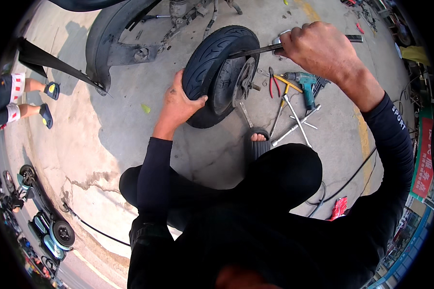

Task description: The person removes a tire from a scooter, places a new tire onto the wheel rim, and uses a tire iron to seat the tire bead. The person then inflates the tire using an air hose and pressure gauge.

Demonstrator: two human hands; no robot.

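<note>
The wheel stands tilted at upper centre of the frame, between the two hands. The left hand grips the tyre's lower left side, thumb across the sidewall; the right hand, upper right, is closed in a fist around a metal bar, whose tip meets the tyre's inner edge.

Right of centre lie one teal drill, one pair of red-handled pliers and one cross-shaped wrench.

All rest on cracked concrete ground, sunlit toward the left. One parked scooter stands lower left; a bystander's two legs show at the left edge.
</note>
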